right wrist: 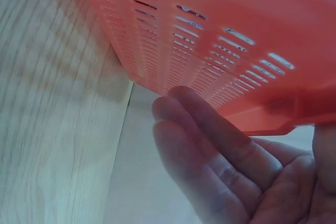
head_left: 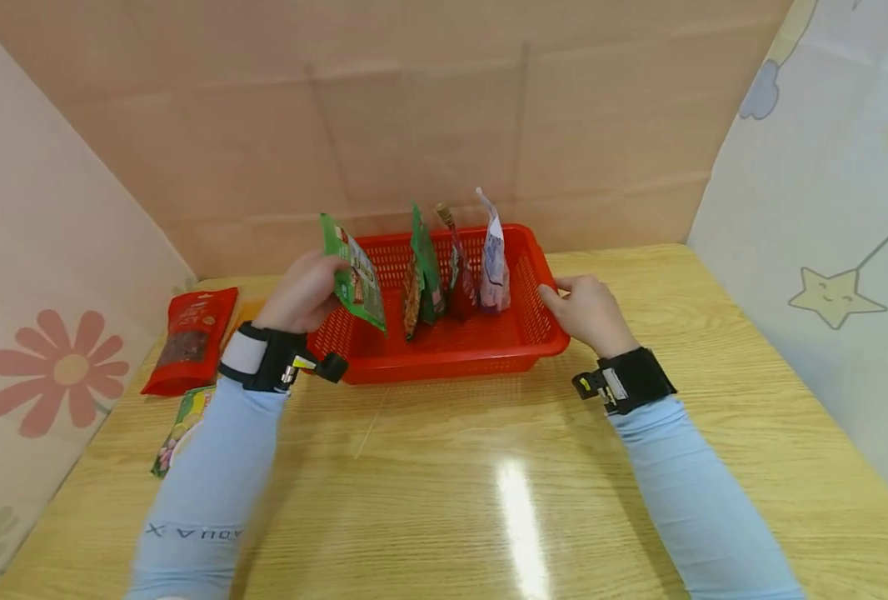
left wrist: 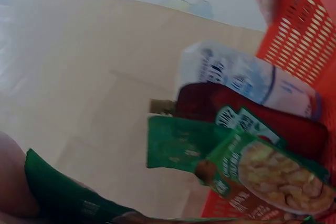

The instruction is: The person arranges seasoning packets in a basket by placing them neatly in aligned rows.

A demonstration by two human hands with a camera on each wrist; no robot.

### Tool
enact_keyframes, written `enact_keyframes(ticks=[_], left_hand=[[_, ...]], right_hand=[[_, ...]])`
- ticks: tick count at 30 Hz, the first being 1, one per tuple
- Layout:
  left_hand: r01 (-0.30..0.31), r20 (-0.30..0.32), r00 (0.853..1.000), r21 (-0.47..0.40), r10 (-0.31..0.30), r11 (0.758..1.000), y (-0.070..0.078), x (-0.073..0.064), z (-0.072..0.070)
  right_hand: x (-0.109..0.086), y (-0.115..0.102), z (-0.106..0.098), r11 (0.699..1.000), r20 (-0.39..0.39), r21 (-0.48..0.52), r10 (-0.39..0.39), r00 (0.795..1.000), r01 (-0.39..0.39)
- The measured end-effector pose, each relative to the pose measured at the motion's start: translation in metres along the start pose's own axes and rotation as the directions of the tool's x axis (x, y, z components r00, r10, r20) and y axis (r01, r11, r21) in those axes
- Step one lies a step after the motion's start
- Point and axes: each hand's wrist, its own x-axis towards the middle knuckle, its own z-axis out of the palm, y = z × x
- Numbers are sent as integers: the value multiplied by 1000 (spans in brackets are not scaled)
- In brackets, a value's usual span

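the held green packet (head_left: pixel 361 287) lies in the left hand (head_left: pixel 301 292), just right of its fingers, pinched near the edge facing them. its long axis slants, the top end above the fingers, the lower end dropping to their right, over the left part of the red basket (head_left: pixel 444 368). whether that lower end is below the rim, i cannot tell. the left hand is much nearer to it than the right.

farther right of those fingers, inside the basket and apart from the held packet, stand a green-and-orange packet (head_left: pixel 411 304), a green packet (head_left: pixel 431 275), a dark red pouch (head_left: pixel 461 283) and a white pouch (head_left: pixel 494 267). the right hand (head_left: pixel 588 312) has its fingers clamped on the rim at the basket's right end, thumb over, others outside below. left of the left fingers, a red packet (head_left: pixel 183 342) lies on the bench (head_left: pixel 444 492).
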Motion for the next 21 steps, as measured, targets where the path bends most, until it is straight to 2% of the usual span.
enact_keyframes(ticks=[2, 5, 8, 11, 15, 21], left_hand=[[29, -20, 999, 62, -28, 998, 3, 11, 3], [70, -35, 997, 101, -67, 992, 4, 28, 7], [108, -26, 994, 83, -106, 991, 3, 45, 10], [151, -4, 989, 24, -151, 988, -1, 58, 11], [207, 7, 978, -54, -207, 977, -5, 69, 10], [260, 12, 965, -26, -260, 965, -10, 76, 18]], right_hand=[[0, 0, 0, 1000, 2, 0, 3, 1000, -3], [0, 0, 0, 1000, 3, 2, 6, 1000, -6], [-1, 1, 0, 1000, -4, 6, 8, 1000, -8], [-1, 1, 0, 1000, 5, 23, 15, 1000, -15], [-1, 1, 2, 999, 19, 32, 26, 999, -27], [-2, -1, 0, 999, 13, 28, 35, 999, -36]])
